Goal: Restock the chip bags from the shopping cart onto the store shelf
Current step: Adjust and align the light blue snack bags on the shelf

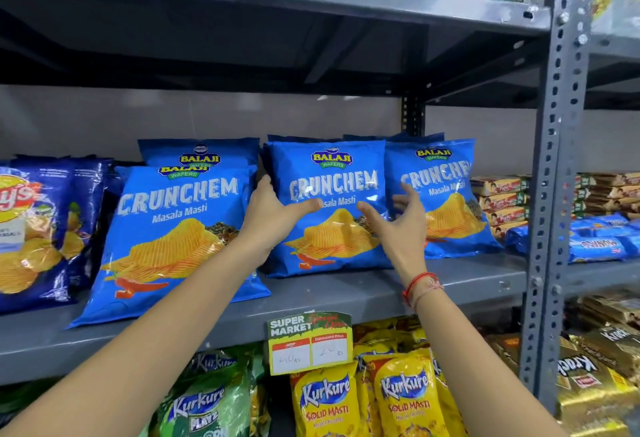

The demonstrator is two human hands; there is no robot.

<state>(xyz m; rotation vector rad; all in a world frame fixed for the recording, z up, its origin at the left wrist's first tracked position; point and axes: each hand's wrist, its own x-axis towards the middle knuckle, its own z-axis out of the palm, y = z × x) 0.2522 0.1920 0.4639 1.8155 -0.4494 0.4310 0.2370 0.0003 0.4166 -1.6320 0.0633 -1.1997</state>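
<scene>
Three stacks of blue Crunchem chip bags stand on the grey middle shelf (346,292). The middle bag (332,173) stands upright. My left hand (273,218) rests against its left edge, thumb across its front. Just off that bag's right side, my right hand (401,225) hovers with fingers spread and holds nothing. The left bag (173,228) leans forward, with another bag behind it. A right bag (446,194) stands partly behind my right hand. The shopping cart is out of view.
Dark blue Lay's bags (31,225) stand at the far left of the shelf. Kurkure bags (405,398) fill the shelf below, behind a price tag (310,343). A perforated steel upright (554,194) bounds the shelf on the right, with biscuit packs (502,201) beyond.
</scene>
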